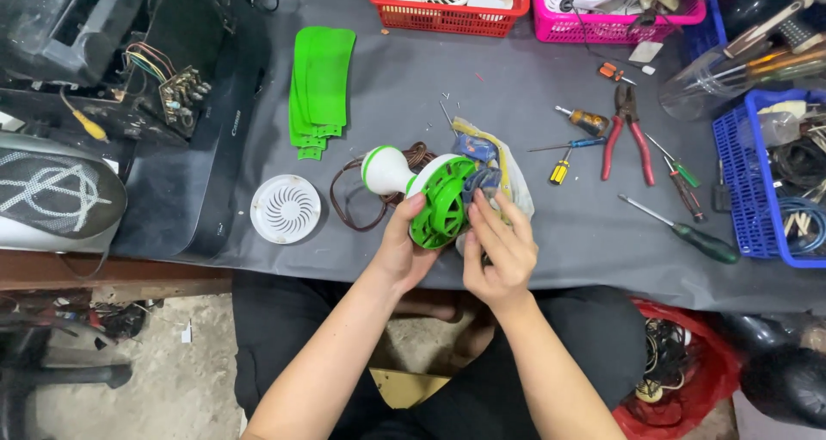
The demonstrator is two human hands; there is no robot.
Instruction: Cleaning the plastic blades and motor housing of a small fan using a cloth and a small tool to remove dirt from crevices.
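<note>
Mostly the dark grey mat-covered workbench is crowded at its far and right edges — a red plastic basket, a pink basket and a blue crate. Near the middle, the left hand is closed around a green-and-white plastic fan motor housing, and the right hand pinches a small grey part against it. Green fan blades and a round white grille lie to the left — red-handled pliers to the right, with bare mat between.
</note>
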